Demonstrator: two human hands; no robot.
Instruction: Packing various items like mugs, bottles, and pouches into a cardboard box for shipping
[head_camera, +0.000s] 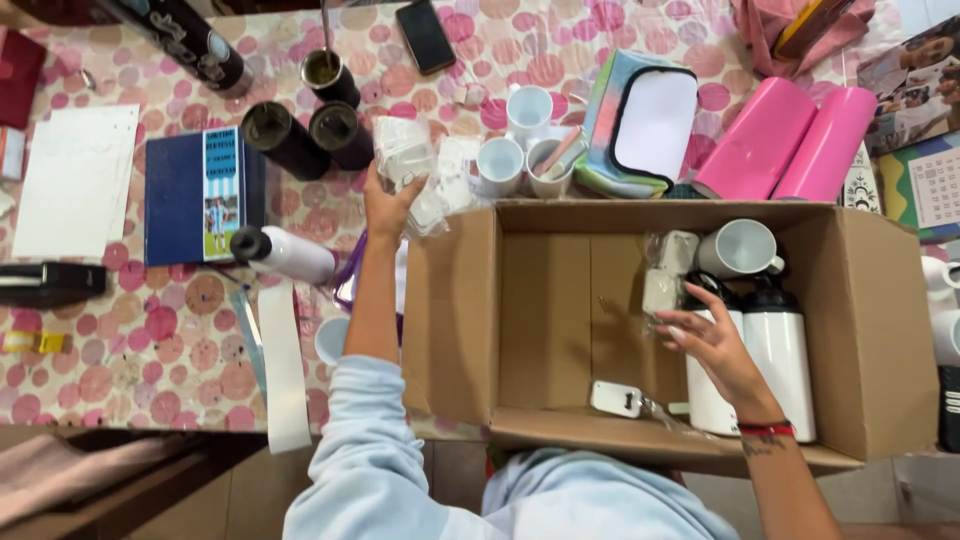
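Nearest the cam: light blue sleeve (370, 450) on the left arm, bare right forearm w/ a red wristband (767, 429). The cardboard box (545, 310) sits at the near edge of the table (140, 340), flaps open, right of centre.

Right hand (712, 345) is down inside the box, fingers spread loose, tips on or just at a small clear-wrapped white item (661, 290). Can't tell if it's actually pinching it, looks more like touching than gripping. Just beside it on the box's right side: two white bottles w/ black caps (775, 345) lying next to each other, and a white mug (740, 248) by the far wall. A small white flat tag thing (617, 398) lies near the box's near wall. Left half of the box floor is bare cardboard.

Left hand (388, 205) is outside, past the box's far-left corner, closed around a bunch of clear plastic packets (410, 165) w/ white bits inside, held up off the table.

Left of that: white bottle w/ black cap (285, 253) on its side, blue book (200, 195), white paper sheet (75, 180) toward the left edge.

Farther back: three white mugs (525, 140) clustered, pastel pouch (640, 125), two pink tumblers (790, 145) lying down, black tumblers (300, 135), a phone (425, 35) near the far edge.
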